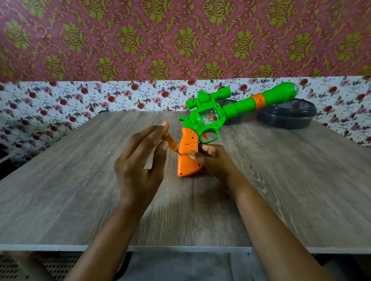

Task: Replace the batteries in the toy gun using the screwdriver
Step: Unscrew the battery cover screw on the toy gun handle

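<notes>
- Gun [210,118] stood butt-down on the table [73,189], barrel angled up to the right.
- Right hand [213,160] was clamped round the orange grip [187,157], thumb across its near face.
- Left hand [142,160] held the screwdriver [169,144] between thumb and fingers; the other fingers were straight and together.
- Tip sat on the grip's mid-left edge.
- Two dark bowls [286,116] sat behind the barrel.
</notes>
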`<action>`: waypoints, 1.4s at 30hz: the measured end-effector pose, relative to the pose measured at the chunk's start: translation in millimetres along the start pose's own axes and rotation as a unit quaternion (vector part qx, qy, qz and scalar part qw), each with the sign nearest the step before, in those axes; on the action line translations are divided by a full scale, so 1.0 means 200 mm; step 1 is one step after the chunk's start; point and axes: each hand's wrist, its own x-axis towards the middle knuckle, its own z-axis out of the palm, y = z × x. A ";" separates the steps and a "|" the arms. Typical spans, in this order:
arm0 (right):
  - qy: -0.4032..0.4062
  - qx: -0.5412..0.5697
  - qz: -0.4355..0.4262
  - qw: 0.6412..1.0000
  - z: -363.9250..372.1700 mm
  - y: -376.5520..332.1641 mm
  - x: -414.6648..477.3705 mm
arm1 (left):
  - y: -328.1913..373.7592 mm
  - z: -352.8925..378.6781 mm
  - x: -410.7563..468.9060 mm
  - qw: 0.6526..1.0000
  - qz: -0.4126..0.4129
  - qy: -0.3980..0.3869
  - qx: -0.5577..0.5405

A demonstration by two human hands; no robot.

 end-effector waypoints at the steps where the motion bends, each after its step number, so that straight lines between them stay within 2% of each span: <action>1: 0.000 0.000 0.002 1.000 0.00 0.00 0.00 | -0.01 0.00 0.00 1.000 -0.008 0.008 -0.007; 5: -0.002 -0.001 -0.003 1.000 0.00 0.00 0.01 | -0.01 0.00 0.00 0.994 -0.080 0.037 -0.071; 8: 0.000 0.008 -0.006 1.000 0.00 0.01 0.00 | 0.01 0.00 -0.01 0.990 -0.101 0.025 -0.092; 23: 0.004 0.001 -0.004 1.000 0.01 0.00 0.01 | 0.01 0.00 0.00 1.000 0.001 -0.009 0.012; 33: -0.008 0.010 -0.009 1.000 0.00 -0.01 -0.01 | 0.01 0.00 0.00 0.997 -0.047 0.015 -0.067; 42: -0.001 0.019 0.001 1.000 0.01 -0.01 -0.01 | 0.01 0.00 0.00 0.999 -0.021 -0.007 -0.026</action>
